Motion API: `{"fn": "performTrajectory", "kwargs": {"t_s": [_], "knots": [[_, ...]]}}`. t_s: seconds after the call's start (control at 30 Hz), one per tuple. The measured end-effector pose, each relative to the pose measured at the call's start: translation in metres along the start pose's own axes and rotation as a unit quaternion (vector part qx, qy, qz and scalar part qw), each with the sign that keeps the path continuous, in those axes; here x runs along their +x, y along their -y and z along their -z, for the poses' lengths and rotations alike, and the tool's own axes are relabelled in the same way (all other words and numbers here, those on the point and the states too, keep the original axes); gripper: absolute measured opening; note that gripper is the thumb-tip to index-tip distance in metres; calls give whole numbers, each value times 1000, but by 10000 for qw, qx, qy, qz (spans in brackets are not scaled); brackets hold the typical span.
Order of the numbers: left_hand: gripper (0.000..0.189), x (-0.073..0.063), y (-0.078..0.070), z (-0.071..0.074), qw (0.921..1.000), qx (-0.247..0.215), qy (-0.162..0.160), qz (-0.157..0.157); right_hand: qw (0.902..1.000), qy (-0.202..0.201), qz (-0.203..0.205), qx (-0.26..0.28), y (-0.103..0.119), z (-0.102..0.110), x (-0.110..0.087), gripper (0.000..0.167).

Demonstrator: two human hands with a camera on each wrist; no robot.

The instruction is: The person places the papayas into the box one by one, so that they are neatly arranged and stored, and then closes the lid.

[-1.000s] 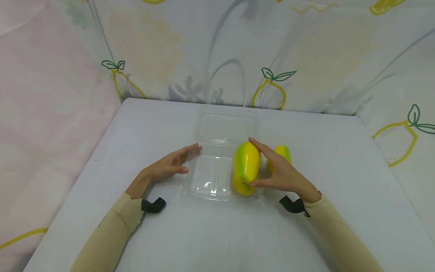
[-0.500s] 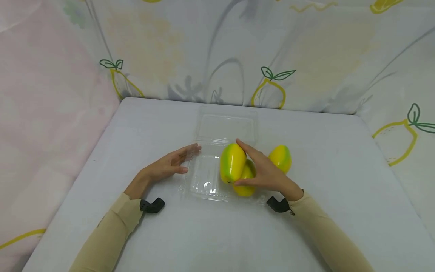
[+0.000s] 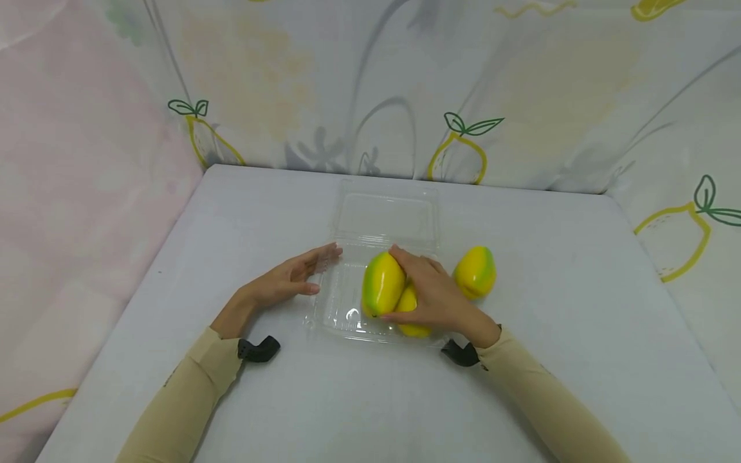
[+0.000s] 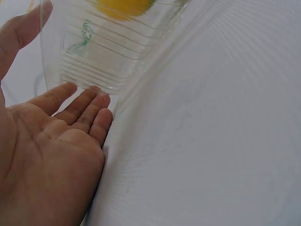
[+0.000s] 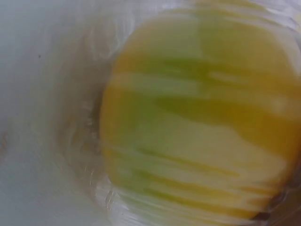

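In the head view my right hand (image 3: 431,292) holds a yellow-green mango (image 3: 383,284) between thumb and fingers, in the clear plastic clamshell box (image 3: 341,312). A second mango (image 3: 412,315) sits in the right side of that box, partly covered by the hand. Through the ribbed plastic wall, the right wrist view is filled by a blurred mango (image 5: 197,122). My left hand (image 3: 289,280) lies at the box's left side, thumb apart. Its relaxed fingertips meet the ribbed wall in the left wrist view, palm (image 4: 51,155) turned up.
A third mango (image 3: 475,273) lies on the white table (image 3: 550,257), right of the box. The box's lid (image 3: 386,215) is folded back flat toward the rear. A fabric backdrop with lemon drawings (image 3: 457,154) stands along the table's back edge.
My right hand has carried its mango leftward over the one in the box and lowered it toward the middle. The third mango has come into fuller view. The left hand stays in place.
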State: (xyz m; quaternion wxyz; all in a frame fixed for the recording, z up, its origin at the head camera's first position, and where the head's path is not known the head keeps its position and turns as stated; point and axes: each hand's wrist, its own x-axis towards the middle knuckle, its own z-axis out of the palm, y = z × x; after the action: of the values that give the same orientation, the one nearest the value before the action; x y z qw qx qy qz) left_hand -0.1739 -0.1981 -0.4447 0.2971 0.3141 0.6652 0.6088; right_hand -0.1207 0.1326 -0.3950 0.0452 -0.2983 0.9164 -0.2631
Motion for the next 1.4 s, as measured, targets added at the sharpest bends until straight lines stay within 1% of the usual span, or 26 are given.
{"fn": "performTrajectory", "kwargs": {"t_s": [0.1, 0.2, 0.3, 0.43, 0.63, 0.83, 0.9, 0.97, 1.07, 1.13, 1.3, 1.4], "knots": [[79, 0, 0, 0, 10000, 38, 7, -26, 9996, 159, -70, -240, 2, -1, 0, 111], [79, 0, -2, 0, 10000, 85, -25, -8, 9985, 264, -27, -479, 3, -1, -2, 111], [79, 0, -5, -1, 9999, 76, -58, 53, 9974, 274, 89, -658, 3, 0, -2, 112], [79, -1, -8, -2, 9999, -1, -67, 103, 9968, 243, 182, -737, 2, 0, -4, 115], [80, -1, -7, -2, 9999, -32, -50, 97, 9982, 191, 135, -551, 2, 1, -4, 117], [79, -3, -5, -3, 10000, -25, -31, 17, 10000, 72, -16, 61, 1, 8, -5, 116], [79, -3, -5, -3, 10000, -27, -33, -8, 9999, -1, -24, 104, -2, 14, -6, 118], [79, -2, -5, -3, 10000, -39, -28, -31, 9999, -95, 32, 35, -7, 20, -8, 119], [79, -2, -5, -3, 10000, -60, -22, -40, 9995, -287, 89, 8, -16, 34, -12, 119], [79, -2, -6, -3, 10000, -34, -28, -36, 9990, -434, 94, 81, -23, 45, -15, 118], [79, -2, -6, -5, 10000, 58, -73, 17, 9966, -785, -53, 236, -42, 70, -25, 116], [79, -2, -5, -5, 9999, 102, -114, 63, 9952, -908, -143, 329, -54, 83, -31, 115]]}}
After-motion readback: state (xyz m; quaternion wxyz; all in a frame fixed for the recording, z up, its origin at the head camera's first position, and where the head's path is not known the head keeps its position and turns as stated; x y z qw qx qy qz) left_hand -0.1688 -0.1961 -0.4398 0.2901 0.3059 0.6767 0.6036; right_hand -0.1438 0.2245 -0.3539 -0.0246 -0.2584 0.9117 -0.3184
